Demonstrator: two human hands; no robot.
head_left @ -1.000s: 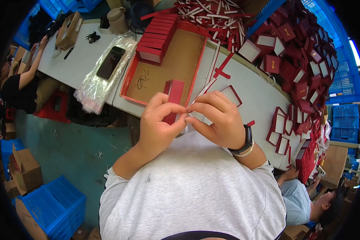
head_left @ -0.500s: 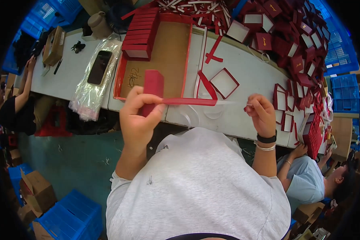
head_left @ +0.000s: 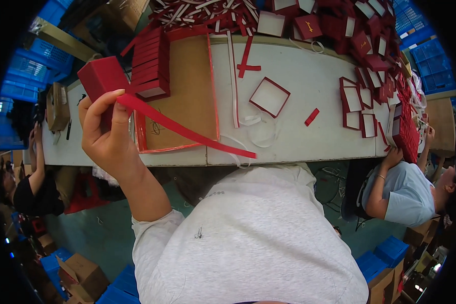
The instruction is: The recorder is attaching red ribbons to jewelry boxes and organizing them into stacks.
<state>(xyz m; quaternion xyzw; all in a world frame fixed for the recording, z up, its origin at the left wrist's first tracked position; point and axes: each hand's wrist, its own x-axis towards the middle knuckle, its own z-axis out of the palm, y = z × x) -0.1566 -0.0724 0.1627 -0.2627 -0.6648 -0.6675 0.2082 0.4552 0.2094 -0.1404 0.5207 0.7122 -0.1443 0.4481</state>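
Note:
Raised over the left part of the table, my left hand (head_left: 105,134) is closed around a small dark-red box (head_left: 102,76). Between its thumb and fingertips it also pinches one end of a long red strip (head_left: 187,133), whose other end hangs free toward the table's front edge. My right hand is out of view. On the white table (head_left: 289,144) lie an open square red box part with a white inside (head_left: 270,97) and a short red strip piece (head_left: 312,117). Behind the left hand, a shallow red-rimmed cardboard tray (head_left: 190,96) holds a row of closed red boxes (head_left: 151,63).
Loose red and white strips (head_left: 202,12) are heaped at the back. Red box parts (head_left: 362,43) pile up at the right rear. White backing ribbon (head_left: 261,129) curls near the front edge. Another person (head_left: 403,190) sits at the right, and one (head_left: 33,187) at the far left.
The left hand has moved left and up with the box and strip. My right hand has left the view. A short red piece now lies on the table. The view has shifted.

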